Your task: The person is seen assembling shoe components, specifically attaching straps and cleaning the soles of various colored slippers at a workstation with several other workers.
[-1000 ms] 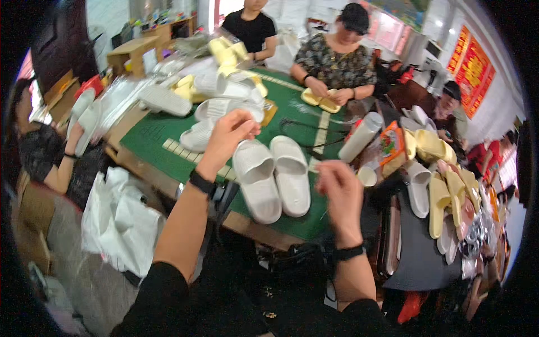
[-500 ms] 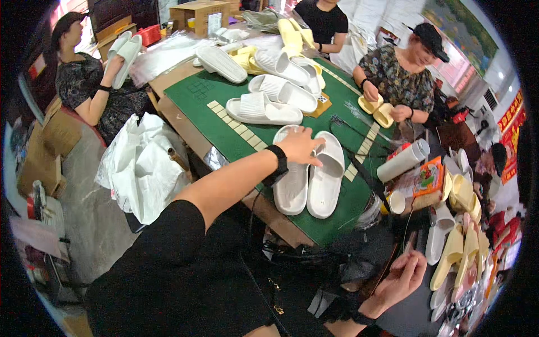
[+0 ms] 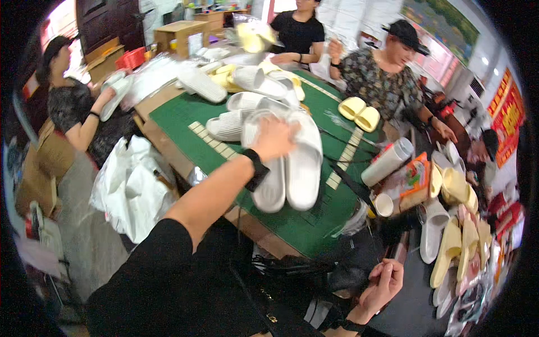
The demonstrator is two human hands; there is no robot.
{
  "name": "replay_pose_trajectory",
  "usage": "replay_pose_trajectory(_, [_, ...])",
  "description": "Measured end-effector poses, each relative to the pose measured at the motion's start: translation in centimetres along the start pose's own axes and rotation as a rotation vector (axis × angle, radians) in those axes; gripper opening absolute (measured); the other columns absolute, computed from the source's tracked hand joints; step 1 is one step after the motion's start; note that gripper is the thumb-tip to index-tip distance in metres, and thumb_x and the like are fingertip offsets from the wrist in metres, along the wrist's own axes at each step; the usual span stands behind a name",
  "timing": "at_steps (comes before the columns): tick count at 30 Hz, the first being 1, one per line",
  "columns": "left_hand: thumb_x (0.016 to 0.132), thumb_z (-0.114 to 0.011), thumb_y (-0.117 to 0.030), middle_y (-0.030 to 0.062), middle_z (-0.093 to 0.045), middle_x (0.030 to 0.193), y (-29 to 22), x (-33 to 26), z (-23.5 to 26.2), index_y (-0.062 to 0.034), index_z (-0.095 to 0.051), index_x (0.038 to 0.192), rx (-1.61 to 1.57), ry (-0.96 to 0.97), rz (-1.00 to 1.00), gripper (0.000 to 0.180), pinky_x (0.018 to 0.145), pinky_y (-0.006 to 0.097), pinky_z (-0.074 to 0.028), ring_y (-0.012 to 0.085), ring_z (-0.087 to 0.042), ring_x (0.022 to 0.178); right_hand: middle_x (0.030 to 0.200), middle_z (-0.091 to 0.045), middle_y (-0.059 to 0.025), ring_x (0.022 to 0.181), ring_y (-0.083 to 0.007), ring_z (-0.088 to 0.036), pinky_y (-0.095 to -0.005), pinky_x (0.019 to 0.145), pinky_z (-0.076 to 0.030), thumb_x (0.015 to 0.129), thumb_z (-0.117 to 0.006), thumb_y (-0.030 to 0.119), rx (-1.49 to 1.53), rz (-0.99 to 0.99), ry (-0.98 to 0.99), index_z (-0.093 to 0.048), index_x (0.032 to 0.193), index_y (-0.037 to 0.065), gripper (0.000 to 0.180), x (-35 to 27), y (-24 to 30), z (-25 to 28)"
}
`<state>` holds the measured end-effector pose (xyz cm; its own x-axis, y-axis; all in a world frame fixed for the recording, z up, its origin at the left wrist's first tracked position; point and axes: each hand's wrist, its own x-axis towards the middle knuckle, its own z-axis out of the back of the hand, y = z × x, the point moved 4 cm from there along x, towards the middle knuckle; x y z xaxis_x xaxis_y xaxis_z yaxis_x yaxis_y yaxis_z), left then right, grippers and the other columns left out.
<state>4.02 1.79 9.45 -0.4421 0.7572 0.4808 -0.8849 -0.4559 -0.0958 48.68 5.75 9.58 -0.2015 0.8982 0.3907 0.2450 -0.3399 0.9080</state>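
My left hand [image 3: 275,137], smeared a little by motion, closes over the straps of a pair of white slippers [image 3: 303,168]. The pair points away from me, side by side, and appears lifted a little off the green mat [image 3: 281,227]. Behind it lie several more white ribbed slippers [image 3: 224,125], partly covered by the pair. At the lower right my right hand [image 3: 384,286] is low beside the table, palm up, with thumb and fingertips pinched together. Whatever is between those fingertips is too small to make out.
A white bottle [image 3: 387,162], a paper cup [image 3: 384,205] and an orange packet [image 3: 412,177] stand at the right. Yellow slippers [image 3: 449,253] crowd the right side. Co-workers sit around the table; small yellow slippers [image 3: 359,114] lie before one. A white bag [image 3: 132,191] is at left.
The white pair under my left hand has shifted left and away, looking raised. At the right, a co-worker has let go of the small yellow slippers. My right hand stays pinched.
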Motion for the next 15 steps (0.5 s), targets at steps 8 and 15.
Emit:
replay_pose_trajectory(8, [0.082,-0.073,-0.021,0.0241,-0.060,0.117,9.9,-0.5,9.1,-0.0081,-0.039,0.146,-0.127,-0.569,0.209,0.073,0.099,0.047,-0.040,0.0402,-0.056,0.106,0.072,-0.059,-0.0048,0.063,-0.0101,-0.055,-0.0226,0.058,-0.041,0.092,-0.058,0.003,-0.029,-0.125,0.005,-0.064,0.093,-0.004,0.009,-0.9,1.0,0.9])
replay_pose_trajectory(15, [0.095,-0.054,-0.015,0.0081,-0.063,0.083,3.1,-6.5,9.3,-0.0027,-0.064,0.083,-1.325,-0.268,0.067,0.020,0.079,0.033,-0.047,0.0194,-0.060,0.080,0.070,-0.059,-0.0022,0.063,-0.0076,-0.052,-0.0215,0.057,-0.040,0.096,-0.056,0.005,-0.095,-0.184,0.026,-0.065,0.095,-0.002,0.012,-1.5,2.6,0.6])
